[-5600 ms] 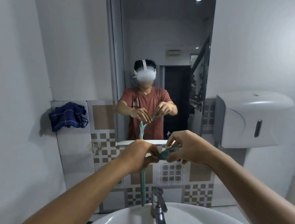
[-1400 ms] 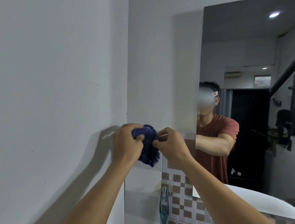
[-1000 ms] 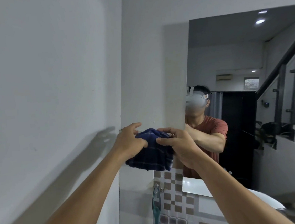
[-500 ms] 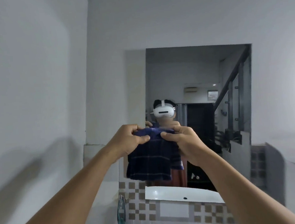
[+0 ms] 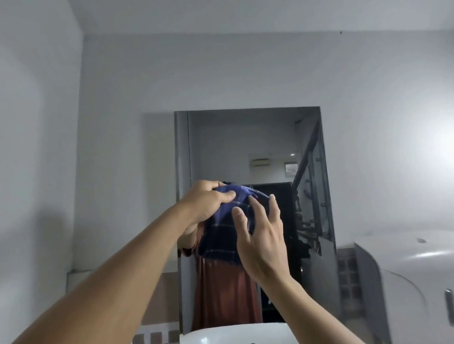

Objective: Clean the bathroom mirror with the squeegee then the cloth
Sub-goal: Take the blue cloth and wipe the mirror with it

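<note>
The bathroom mirror point(image 5: 269, 141) hangs on the white wall straight ahead, tall and narrow. In front of its middle I hold up a dark blue checked cloth point(image 5: 221, 237). My left hand point(image 5: 205, 203) grips the cloth's bunched top edge. My right hand point(image 5: 261, 237) is just to the right, fingers spread, its fingertips resting against the cloth without closing on it. The cloth hangs down between the hands and hides most of my reflection. The squeegee is not in view.
A white wall dispenser point(image 5: 425, 286) juts out at the lower right beside the mirror. Brown and white patterned tiles point(image 5: 155, 343) run below the mirror at the bottom left. A plain white wall closes in on the left.
The view has swung right and up to face the mirror squarely. The cloth has bunched up in my left hand, and my right hand has let go of its edge and spread open.
</note>
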